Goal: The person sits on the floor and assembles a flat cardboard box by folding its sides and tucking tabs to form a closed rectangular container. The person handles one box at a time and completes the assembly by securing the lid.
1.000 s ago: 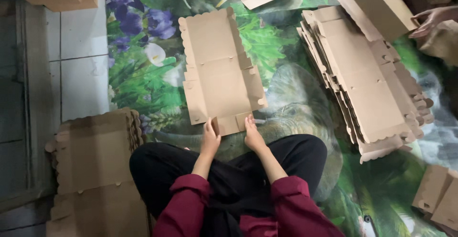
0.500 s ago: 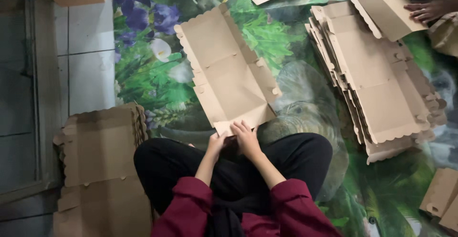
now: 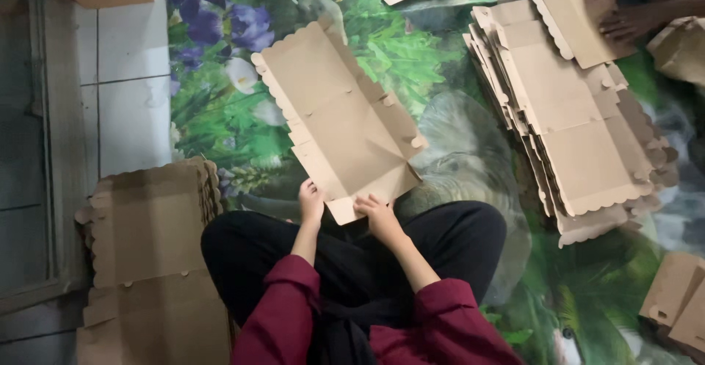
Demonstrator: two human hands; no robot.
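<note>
Left hand (image 3: 311,202) and right hand (image 3: 376,214) both pinch the flat box blank's (image 3: 341,123) near edge. Blank stack (image 3: 580,123) lies at 2 o'clock.

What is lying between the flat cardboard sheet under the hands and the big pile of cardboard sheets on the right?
In the head view, only bare floral mat separates the flat scalloped cardboard sheet from the pile.

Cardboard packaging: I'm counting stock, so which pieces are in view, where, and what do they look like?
Flat box blank: mat centre, plain brown, scalloped edge, held by left hand and right hand.
Stack of blanks: right, brown.
Second stack: lower left.
Folded boxes: bottom right.
</note>
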